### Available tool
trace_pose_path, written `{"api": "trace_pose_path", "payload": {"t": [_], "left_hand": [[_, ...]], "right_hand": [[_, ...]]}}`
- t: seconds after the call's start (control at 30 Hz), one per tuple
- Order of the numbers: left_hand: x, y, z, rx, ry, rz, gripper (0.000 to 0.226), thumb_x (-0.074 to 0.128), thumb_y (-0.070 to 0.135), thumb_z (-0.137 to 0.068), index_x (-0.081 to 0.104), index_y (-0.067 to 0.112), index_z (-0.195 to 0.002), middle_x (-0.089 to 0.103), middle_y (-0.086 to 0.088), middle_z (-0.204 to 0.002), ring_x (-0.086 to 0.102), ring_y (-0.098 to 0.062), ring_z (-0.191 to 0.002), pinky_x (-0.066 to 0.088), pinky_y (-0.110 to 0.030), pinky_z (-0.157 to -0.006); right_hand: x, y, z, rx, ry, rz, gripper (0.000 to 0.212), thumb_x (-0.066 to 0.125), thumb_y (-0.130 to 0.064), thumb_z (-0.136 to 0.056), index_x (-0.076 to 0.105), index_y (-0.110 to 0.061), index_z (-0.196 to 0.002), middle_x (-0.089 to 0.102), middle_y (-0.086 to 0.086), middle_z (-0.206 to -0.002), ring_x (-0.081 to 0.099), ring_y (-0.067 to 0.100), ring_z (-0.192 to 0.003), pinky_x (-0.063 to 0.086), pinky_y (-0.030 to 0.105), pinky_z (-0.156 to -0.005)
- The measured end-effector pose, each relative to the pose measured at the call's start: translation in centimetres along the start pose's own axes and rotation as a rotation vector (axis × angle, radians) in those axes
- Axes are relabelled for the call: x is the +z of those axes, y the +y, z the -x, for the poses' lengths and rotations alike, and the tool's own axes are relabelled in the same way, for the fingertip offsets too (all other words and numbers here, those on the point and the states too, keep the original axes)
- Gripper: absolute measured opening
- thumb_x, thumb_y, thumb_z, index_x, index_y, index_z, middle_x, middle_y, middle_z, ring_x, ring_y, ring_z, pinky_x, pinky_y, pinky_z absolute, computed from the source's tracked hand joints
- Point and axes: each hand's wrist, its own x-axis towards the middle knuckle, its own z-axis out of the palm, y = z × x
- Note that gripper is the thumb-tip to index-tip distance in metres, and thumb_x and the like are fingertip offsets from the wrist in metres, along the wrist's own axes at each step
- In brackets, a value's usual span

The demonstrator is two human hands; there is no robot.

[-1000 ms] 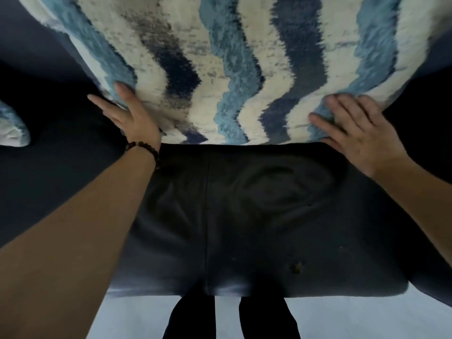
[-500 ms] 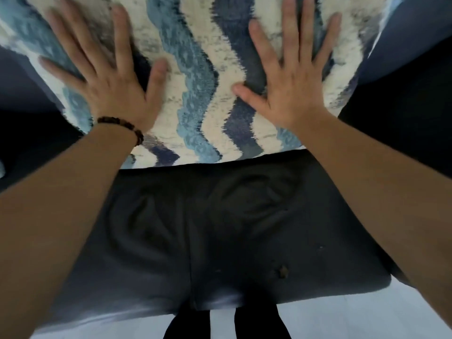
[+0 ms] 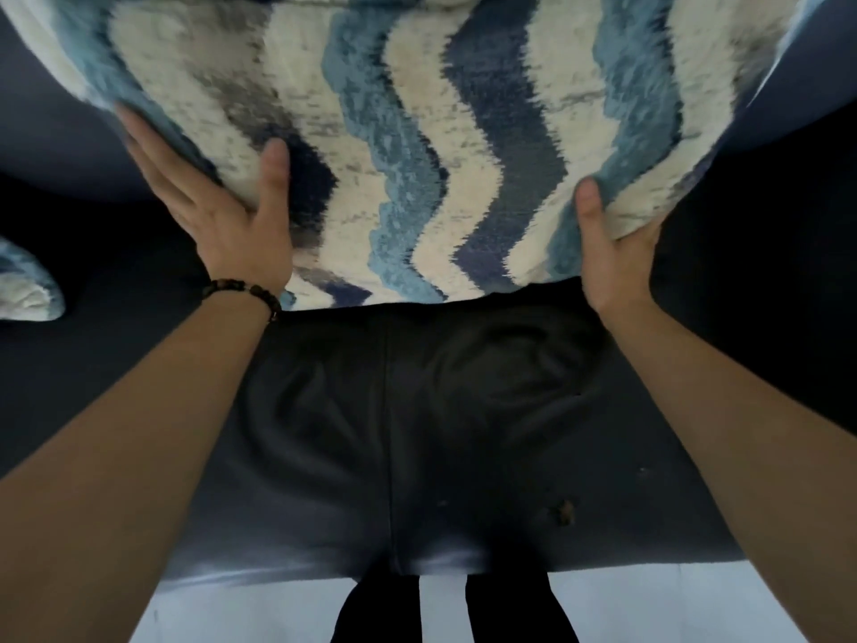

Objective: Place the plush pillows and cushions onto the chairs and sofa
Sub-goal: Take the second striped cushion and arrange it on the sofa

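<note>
A dark beaded bracelet [image 3: 246, 292] circles the wrist just below the fingers of the left hand [image 3: 232, 225]. Well below the fingers of the right hand [image 3: 612, 257], nearer the viewer, sits a small brown speck [image 3: 562, 512]. Lower still, farthest from all the fingers, two black trouser legs [image 3: 380, 614] stand on a pale floor [image 3: 695, 605].

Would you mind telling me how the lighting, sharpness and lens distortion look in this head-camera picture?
In the head view, the dark sofa seat is underexposed, with a pale sheen only on its front edge; the blue, navy and cream wavy-striped plush pillow is well lit but slightly soft; the wide lens bows the pillow's edges outward.
</note>
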Motion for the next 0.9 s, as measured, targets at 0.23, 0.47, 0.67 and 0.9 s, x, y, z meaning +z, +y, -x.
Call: {"api": "trace_pose_path", "payload": {"t": [0.23,0.47,0.67,0.9], "left_hand": [[-0.6,-2.6,-2.0,0.027,0.113,-0.201,0.103,0.031,0.075,-0.096,0.01,-0.006,-0.156,0.009,-0.03,-0.163,0.013,-0.04,-0.153,0.013,-0.042,-0.124],[-1.2,-0.5,-1.1,0.464,0.073,-0.599,0.073,0.035,0.053,-0.103,0.024,0.003,-0.155,0.023,-0.047,-0.15,0.024,-0.061,-0.142,0.014,-0.072,-0.114],[-1.4,-1.8,-5.0,0.489,-0.153,-0.788,0.08,0.021,0.075,-0.097,0.008,0.028,-0.16,0.015,-0.036,-0.159,0.014,-0.054,-0.149,0.014,-0.083,-0.104],[-1.8,-1.1,-0.8,0.117,-0.08,-0.611,0.083,0.021,0.068,-0.1,0.013,0.012,-0.16,0.01,-0.037,-0.16,0.01,-0.05,-0.151,0.006,-0.07,-0.117]], "right_hand": [[2.6,0.7,1.3,0.076,-0.09,0.1,0.15,0.067,-0.092,-0.051,0.003,-0.018,-0.164,0.007,0.012,-0.169,0.017,0.029,-0.155,0.019,0.045,-0.128],[4.9,-7.2,5.8,-1.01,0.362,0.597,0.071,0.059,-0.047,-0.097,0.042,0.0,-0.149,0.031,0.056,-0.143,0.029,0.071,-0.137,0.018,0.075,-0.117],[5.6,-12.9,-0.6,-1.273,-0.12,1.218,0.085,0.019,-0.082,-0.096,0.019,-0.029,-0.163,0.026,0.027,-0.164,0.026,0.051,-0.15,0.013,0.065,-0.121],[2.6,-5.2,1.7,-0.719,0.45,0.688,0.101,0.054,-0.064,-0.096,0.028,0.017,-0.151,0.017,0.054,-0.15,0.02,0.065,-0.145,0.017,0.069,-0.119]]}}
